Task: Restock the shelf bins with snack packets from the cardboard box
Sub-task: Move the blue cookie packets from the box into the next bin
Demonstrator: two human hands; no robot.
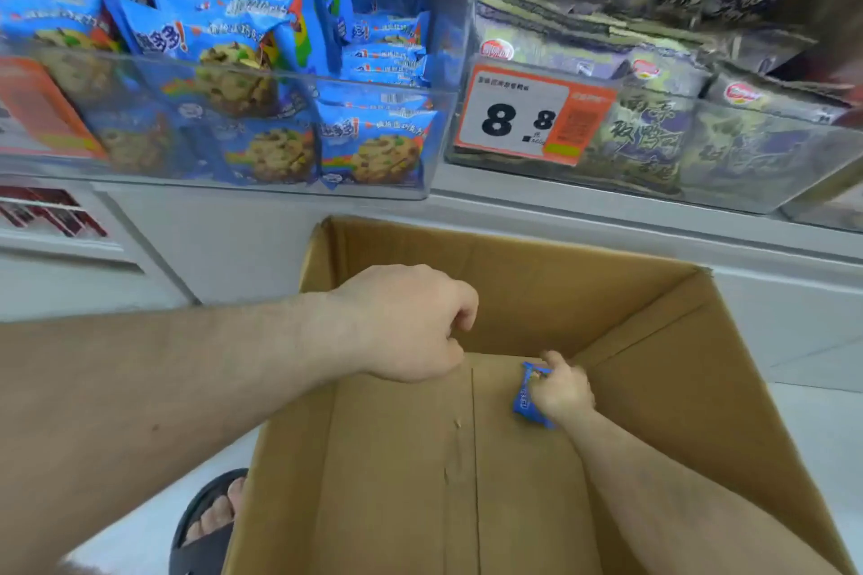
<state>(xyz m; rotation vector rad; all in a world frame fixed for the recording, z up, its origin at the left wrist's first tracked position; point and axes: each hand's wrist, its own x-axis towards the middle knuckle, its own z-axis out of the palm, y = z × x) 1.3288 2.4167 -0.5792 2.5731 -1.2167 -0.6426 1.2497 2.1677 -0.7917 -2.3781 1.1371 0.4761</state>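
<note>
The open cardboard box (513,458) surrounds the right grip (562,390), which pinches one blue cookie packet (530,397) low inside. Above it, the clear shelf bin (233,145) is full of matching packets. The left grip (411,322) is curled at the box's upper wall; what it holds is hidden.

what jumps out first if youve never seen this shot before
The near-empty cardboard box fills the lower middle, with the right hand deep inside holding one blue snack packet in its grip. Above it, the clear bin of blue cookie packets and an orange price tag reading 8.8.
</note>
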